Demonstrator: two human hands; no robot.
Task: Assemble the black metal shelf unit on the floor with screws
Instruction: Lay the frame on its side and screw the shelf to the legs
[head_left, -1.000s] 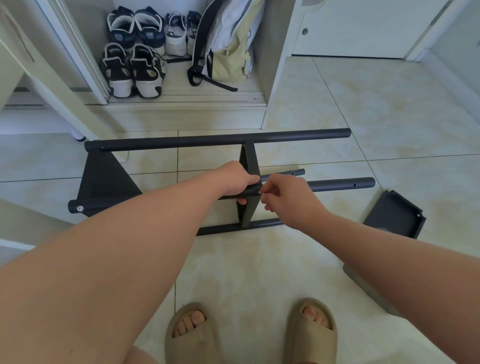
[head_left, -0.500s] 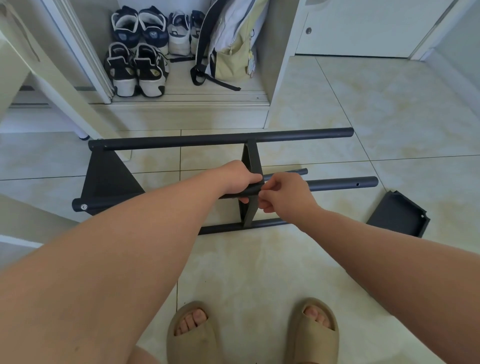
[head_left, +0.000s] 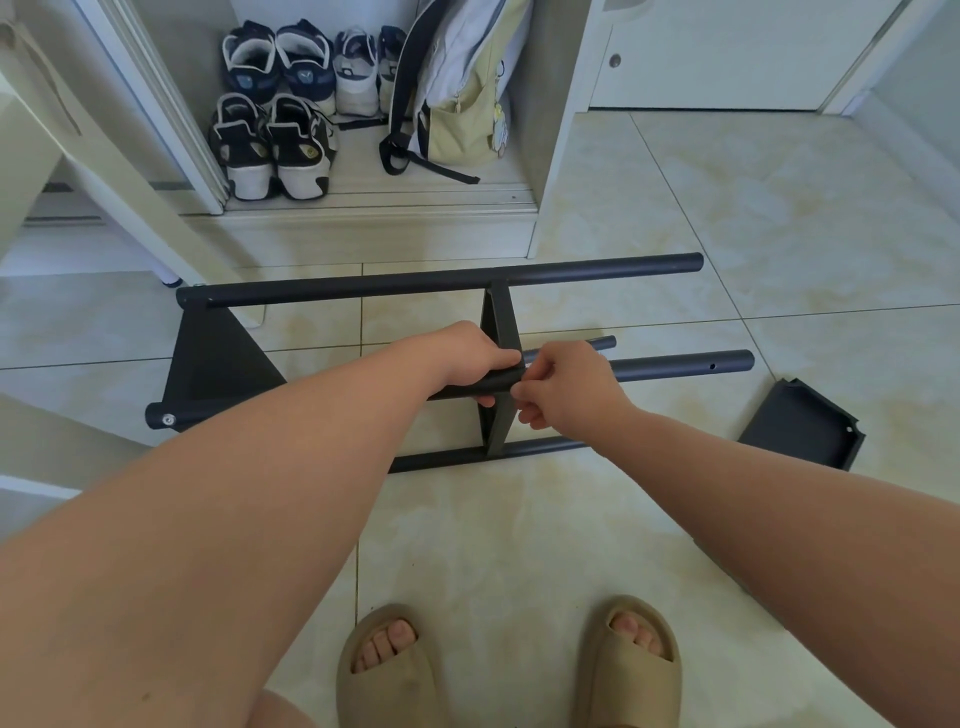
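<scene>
Tube (head_left: 675, 366) inside left hand (head_left: 470, 358)

Left hand (head_left: 467, 358) grips shelf frame (head_left: 415, 283) tube; right hand (head_left: 569, 384) pinches beside it

We look down on a floor (head_left: 727, 218) of glossy cream tiles with pale yellow veining and thin dark grout lines, brightly and evenly lit. Ahead of us an open white cupboard (head_left: 550, 156) with a pale wood-grain base holds rows of sneakers (head_left: 298, 150) on its left and a yellow-and-white backpack (head_left: 462, 98) with black straps on its right. To its right stands a white door (head_left: 727, 52) with a small round knob, and at our left edge slants a pale furniture panel (head_left: 78, 171).
</scene>
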